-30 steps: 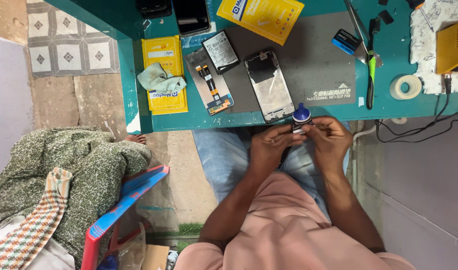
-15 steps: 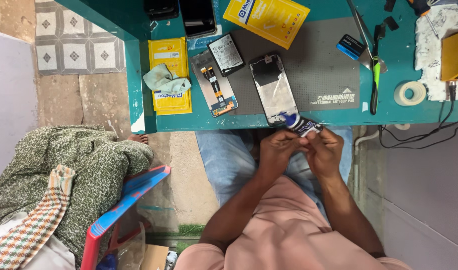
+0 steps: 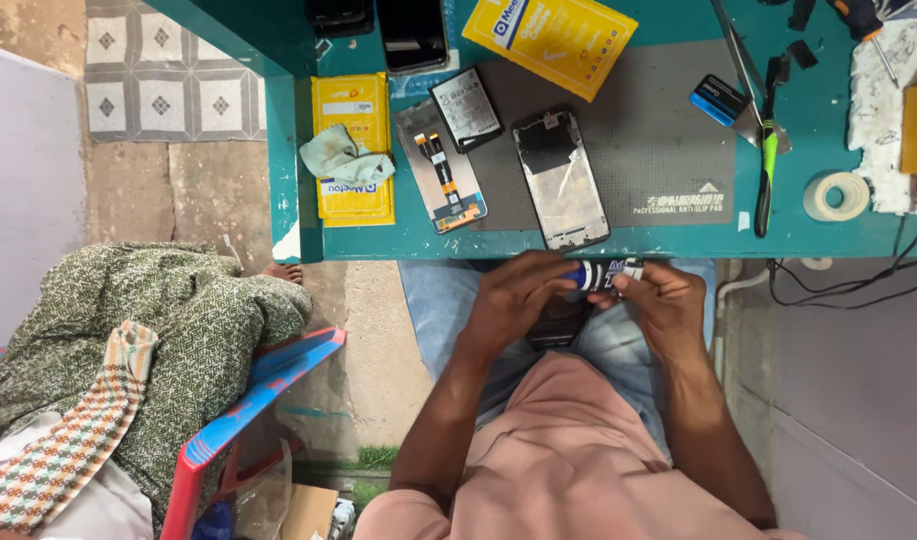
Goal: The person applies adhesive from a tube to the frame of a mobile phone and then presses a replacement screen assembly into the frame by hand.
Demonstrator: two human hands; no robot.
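Bridging both hands [image 3: 598,295], seemingly: tube [image 3: 600,275]

A phone frame [image 3: 560,178] lies on a mat [image 3: 638,130] on the table [image 3: 828,235], a battery [image 3: 466,108] and a screen part [image 3: 440,166] to its left, a tape roll [image 3: 835,196] far right. Both hands [image 3: 523,295] [image 3: 668,305] hold a small tube [image 3: 600,275] just below the table's edge.

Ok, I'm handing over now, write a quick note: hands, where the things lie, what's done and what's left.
Left hand and right hand both grip a small glue tube with a blue cap, held sideways over the lap just below the table edge.
Phone frame lies open on the grey mat; screen part and battery sit left of it.
Done: phone taken apart.
Left: no glue shows on the frame yet.
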